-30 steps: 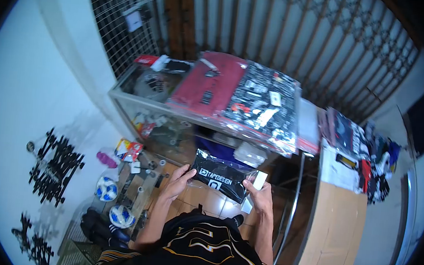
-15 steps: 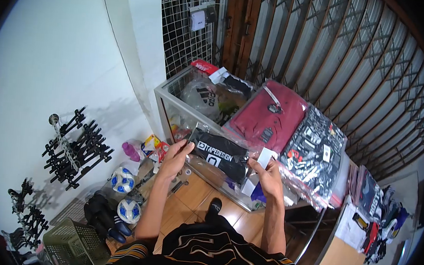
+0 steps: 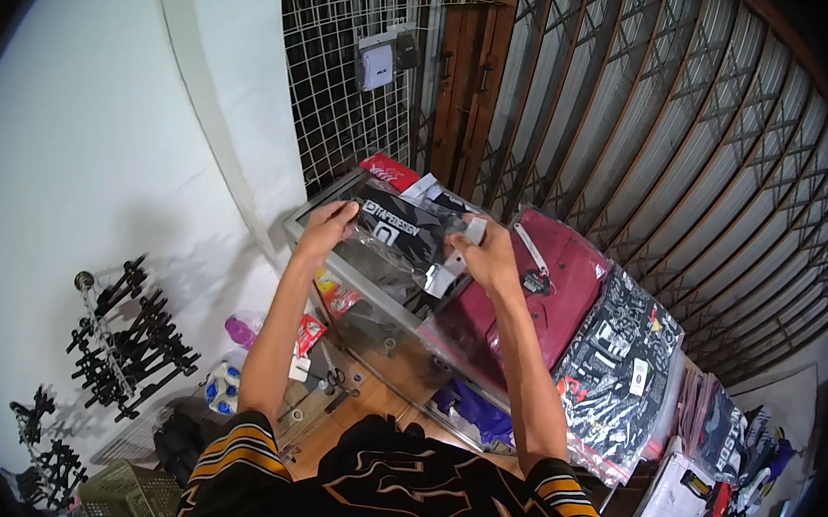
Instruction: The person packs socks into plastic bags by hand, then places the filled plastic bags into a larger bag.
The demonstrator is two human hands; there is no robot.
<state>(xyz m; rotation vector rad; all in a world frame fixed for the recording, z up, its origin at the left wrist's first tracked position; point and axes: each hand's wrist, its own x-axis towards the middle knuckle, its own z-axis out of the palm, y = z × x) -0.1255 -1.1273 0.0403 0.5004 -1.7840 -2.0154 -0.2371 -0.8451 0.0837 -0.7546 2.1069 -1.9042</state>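
Observation:
Between my two hands is a clear plastic packet of black socks (image 3: 402, 230), printed "TAPEDESIGN" in white. My left hand (image 3: 327, 227) pinches the packet's left end. My right hand (image 3: 487, 259) grips its right end, beside a white card tag. The packet is held above the glass display case (image 3: 372, 299). Just right of my right hand lies a folded maroon shirt (image 3: 554, 270) in clear plastic. Next to it is a bagged black-and-white patterned garment (image 3: 620, 362). Behind the packet, a red packet (image 3: 390, 171) lies at the case's far edge.
A wire grid (image 3: 341, 68) and a folding metal gate (image 3: 656, 151) stand behind the case. Black hangers (image 3: 130, 338) hang on the left wall. Scissors (image 3: 336, 379), a ball (image 3: 222, 387) and a green basket (image 3: 128, 497) are low on the left. More garments (image 3: 749, 450) lie at right.
Both hands have carried the sock packet forward and up, from in front of the display case to over its top. The camera view has shifted too.

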